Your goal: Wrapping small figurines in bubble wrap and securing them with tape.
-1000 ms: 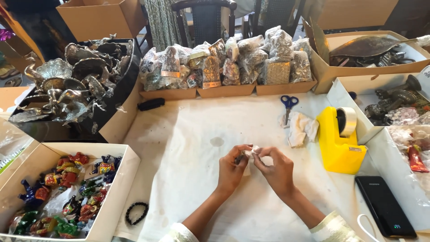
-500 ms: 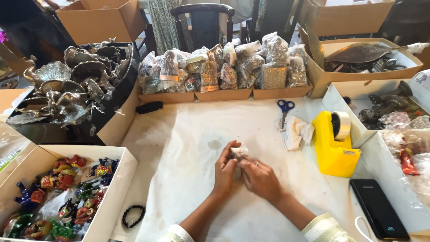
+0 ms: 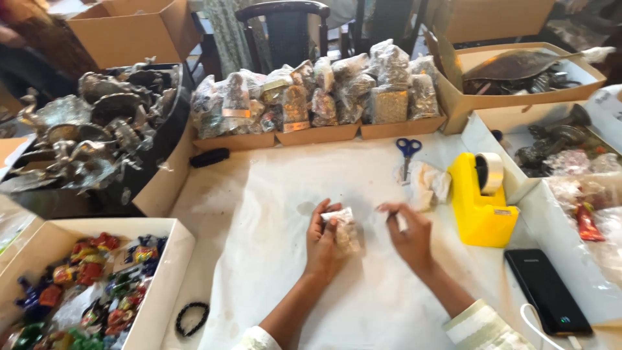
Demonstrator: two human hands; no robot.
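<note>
Small clear packet held at worktop (image 3: pixel 272 194) centre.
My left hand (image 3: pixel 322 243) grips the packet (image 3: pixel 345 232); my right hand (image 3: pixel 408 232) hovers beside it, fingers pinched, apparently empty.

Table (image 3: pixel 259 194): covered with a white cloth, creased and faintly stained
Far edge: scissors (image 3: pixel 407 150) with blue handles — beside crumpled paper (image 3: pixel 427 183)
Right: yellow tape dispenser (image 3: pixel 478 198), black phone (image 3: pixel 547 291)
Left: cardboard boxes (image 3: pixel 170 259) — a black bracelet (image 3: pixel 192 319), a dark marker (image 3: pixel 209 157)
</note>
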